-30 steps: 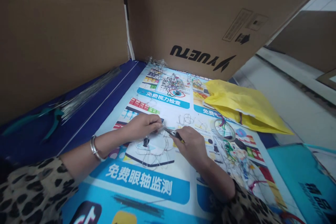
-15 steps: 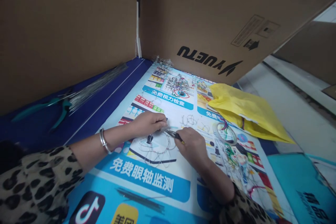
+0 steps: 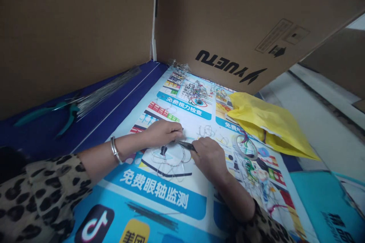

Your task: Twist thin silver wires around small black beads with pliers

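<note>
My right hand (image 3: 210, 156) is closed around a pair of needle-nose pliers (image 3: 186, 145), whose jaws point left. The jaw tips reach close to the fingers of my left hand (image 3: 165, 133), which is closed in a pinch. Thin wire (image 3: 173, 170) loops below both hands and seems to run from the left fingertips; its held end is too small to see clearly. Under the hands lies a printed blue and white poster (image 3: 196, 186).
Tall cardboard panels (image 3: 228, 19) stand behind and to the left. Teal-handled pliers (image 3: 67, 119) lie by a bundle of straight wires (image 3: 105, 91). Wire tangles (image 3: 196, 90) lie at the back. On the right are a yellow bag (image 3: 270, 121) and a tape roll (image 3: 246, 147).
The pliers have turned slightly in my right hand. Both hands stay almost in place, and the whole view has shifted a little.
</note>
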`<state>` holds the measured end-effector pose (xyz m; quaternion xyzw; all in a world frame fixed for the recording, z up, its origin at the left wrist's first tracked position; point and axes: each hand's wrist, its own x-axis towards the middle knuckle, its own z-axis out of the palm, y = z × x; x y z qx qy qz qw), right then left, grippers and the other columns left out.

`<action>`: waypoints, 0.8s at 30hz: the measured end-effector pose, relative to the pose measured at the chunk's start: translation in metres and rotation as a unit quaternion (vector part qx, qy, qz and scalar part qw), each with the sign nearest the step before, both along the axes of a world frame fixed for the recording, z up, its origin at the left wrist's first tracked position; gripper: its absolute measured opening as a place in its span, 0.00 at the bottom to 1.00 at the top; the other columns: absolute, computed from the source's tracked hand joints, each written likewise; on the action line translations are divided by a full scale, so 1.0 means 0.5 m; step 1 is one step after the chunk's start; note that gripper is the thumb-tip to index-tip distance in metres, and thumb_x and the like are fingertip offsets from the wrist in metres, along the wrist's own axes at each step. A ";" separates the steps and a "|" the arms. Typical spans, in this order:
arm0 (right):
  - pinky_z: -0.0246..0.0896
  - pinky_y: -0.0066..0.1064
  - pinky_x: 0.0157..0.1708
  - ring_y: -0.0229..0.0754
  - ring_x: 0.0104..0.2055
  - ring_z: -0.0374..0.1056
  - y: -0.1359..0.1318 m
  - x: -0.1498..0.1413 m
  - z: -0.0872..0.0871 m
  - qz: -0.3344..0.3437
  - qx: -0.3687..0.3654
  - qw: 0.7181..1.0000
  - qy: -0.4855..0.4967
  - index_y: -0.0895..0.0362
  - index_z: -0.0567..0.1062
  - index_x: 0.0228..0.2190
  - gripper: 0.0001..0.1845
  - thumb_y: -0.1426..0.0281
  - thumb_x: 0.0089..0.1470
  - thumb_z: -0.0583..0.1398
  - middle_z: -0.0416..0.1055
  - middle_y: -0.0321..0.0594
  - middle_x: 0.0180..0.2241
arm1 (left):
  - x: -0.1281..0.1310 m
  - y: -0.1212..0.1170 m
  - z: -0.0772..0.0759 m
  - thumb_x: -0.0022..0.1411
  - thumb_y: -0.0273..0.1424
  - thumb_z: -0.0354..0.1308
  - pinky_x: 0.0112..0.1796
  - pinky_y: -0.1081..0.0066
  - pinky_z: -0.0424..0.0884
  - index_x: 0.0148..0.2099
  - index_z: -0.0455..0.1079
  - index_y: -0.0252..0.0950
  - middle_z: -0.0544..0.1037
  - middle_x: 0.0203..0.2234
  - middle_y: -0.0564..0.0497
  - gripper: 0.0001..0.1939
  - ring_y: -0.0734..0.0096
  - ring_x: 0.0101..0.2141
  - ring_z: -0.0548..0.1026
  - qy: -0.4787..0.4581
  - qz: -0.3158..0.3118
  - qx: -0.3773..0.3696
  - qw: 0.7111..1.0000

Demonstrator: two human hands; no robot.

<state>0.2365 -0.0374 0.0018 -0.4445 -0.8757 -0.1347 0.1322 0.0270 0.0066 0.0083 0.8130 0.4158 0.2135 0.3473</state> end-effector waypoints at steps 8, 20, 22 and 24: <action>0.47 0.30 0.29 0.40 0.29 0.60 0.004 0.000 0.005 0.001 -0.022 1.000 0.010 0.55 0.70 0.22 0.06 0.73 0.49 0.57 0.67 0.37 0.23 | 0.002 0.001 -0.003 0.61 0.35 0.49 0.27 0.77 0.55 0.30 0.68 0.36 0.71 0.22 0.56 0.11 0.76 0.26 0.67 0.007 0.001 0.015 1.000; 0.48 0.28 0.29 0.39 0.30 0.62 0.017 0.004 0.005 -0.019 -0.062 0.998 0.019 0.56 0.71 0.24 0.06 0.71 0.50 0.56 0.69 0.37 0.24 | 0.004 0.005 -0.015 0.62 0.33 0.50 0.30 0.74 0.58 0.32 0.70 0.38 0.73 0.27 0.54 0.10 0.72 0.30 0.69 0.052 0.018 0.114 0.992; 0.48 0.29 0.29 0.39 0.30 0.62 0.016 0.004 0.005 -0.030 -0.065 0.997 0.018 0.56 0.71 0.24 0.05 0.71 0.50 0.56 0.69 0.37 0.25 | 0.002 0.005 -0.017 0.62 0.32 0.51 0.33 0.73 0.60 0.34 0.70 0.38 0.73 0.29 0.53 0.08 0.71 0.33 0.69 0.049 0.017 0.116 0.992; 0.48 0.29 0.29 0.39 0.30 0.63 0.015 0.003 0.004 -0.041 -0.068 0.997 0.020 0.55 0.71 0.24 0.05 0.71 0.50 0.57 0.69 0.37 0.25 | 0.000 0.005 -0.016 0.61 0.30 0.51 0.36 0.72 0.62 0.36 0.70 0.37 0.73 0.32 0.52 0.06 0.70 0.35 0.70 0.026 0.016 0.120 0.992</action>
